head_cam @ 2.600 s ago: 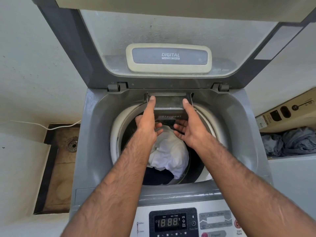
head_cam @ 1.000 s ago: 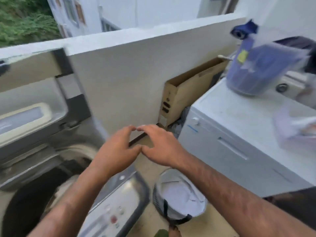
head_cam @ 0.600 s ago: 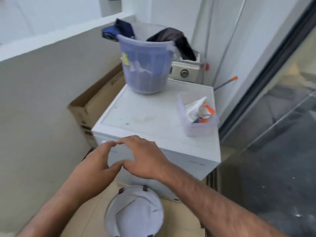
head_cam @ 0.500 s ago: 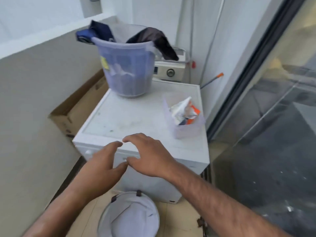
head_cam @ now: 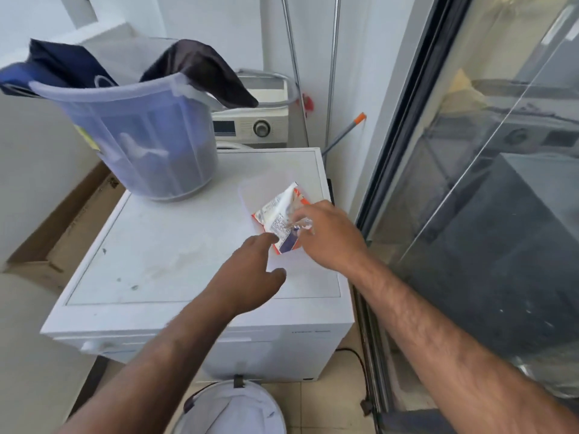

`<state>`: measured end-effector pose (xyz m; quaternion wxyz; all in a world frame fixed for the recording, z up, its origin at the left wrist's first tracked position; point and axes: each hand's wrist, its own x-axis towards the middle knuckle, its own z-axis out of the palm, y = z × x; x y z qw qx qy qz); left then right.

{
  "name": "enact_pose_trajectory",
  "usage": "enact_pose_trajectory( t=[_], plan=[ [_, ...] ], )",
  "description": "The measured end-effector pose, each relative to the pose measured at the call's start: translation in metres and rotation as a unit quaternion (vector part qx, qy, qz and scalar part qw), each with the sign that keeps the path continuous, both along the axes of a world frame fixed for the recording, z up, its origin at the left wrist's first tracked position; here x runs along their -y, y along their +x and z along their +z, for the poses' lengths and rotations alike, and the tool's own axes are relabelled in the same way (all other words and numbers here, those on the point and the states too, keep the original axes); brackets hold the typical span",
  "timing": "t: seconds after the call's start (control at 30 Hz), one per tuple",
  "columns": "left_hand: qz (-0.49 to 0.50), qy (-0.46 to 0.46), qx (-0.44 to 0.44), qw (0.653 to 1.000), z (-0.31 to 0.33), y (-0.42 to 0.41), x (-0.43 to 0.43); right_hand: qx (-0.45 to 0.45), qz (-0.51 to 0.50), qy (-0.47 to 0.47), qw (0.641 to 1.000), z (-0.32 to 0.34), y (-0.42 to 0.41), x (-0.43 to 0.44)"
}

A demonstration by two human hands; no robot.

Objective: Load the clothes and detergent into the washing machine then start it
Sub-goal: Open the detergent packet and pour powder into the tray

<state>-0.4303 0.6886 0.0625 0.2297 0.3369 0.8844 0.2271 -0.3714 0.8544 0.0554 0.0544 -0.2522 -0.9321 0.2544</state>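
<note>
White plastered walls (head_cam: 219,23); daylight, bright. Tan tiled floor (head_cam: 341,399). White cabinet (head_cam: 163,255) centre, top scuffed. Flat cardboard box (head_cam: 62,227) leans between it and the left wall. Sliding glass door (head_cam: 488,189), dark frame, on the right, reflecting. Two metal pipes (head_cam: 293,67) run up the back wall.

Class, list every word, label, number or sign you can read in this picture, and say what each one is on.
None can be read.
Detergent packet: printed label, too blurred.
Bucket: yellow sticker, blurred and seen edge-on.
Rear machine: dark display shows no legible digits.
White appliance: faint mark on the front edge, too small.
</note>
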Motion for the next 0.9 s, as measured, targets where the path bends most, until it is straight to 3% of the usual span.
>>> enact_pose_trajectory(
  t=[0.23, 0.37, 0.6, 0.9],
  plan=[
    [0.026, -0.028, -0.078, 0.996, -0.011, -0.039, -0.050, 0.090, -0.049, 0.097, 0.990, -0.033, -0.036, -0.031],
    [-0.012, -0.032, -0.072, 0.997, -0.020, -0.055, -0.075, 0.066, -0.073, 0.121, 0.988, -0.044, -0.046, -0.032],
    [-0.053, -0.140, -0.152, 0.977, -0.046, -0.085, -0.109, 0.024, -0.105, 0.109, 0.988, -0.050, -0.047, -0.039],
    [0.100, -0.003, -0.186, 0.977, -0.065, -0.096, -0.116, -0.017, -0.127, 0.099, 0.987, -0.050, -0.047, -0.042]
  ],
)
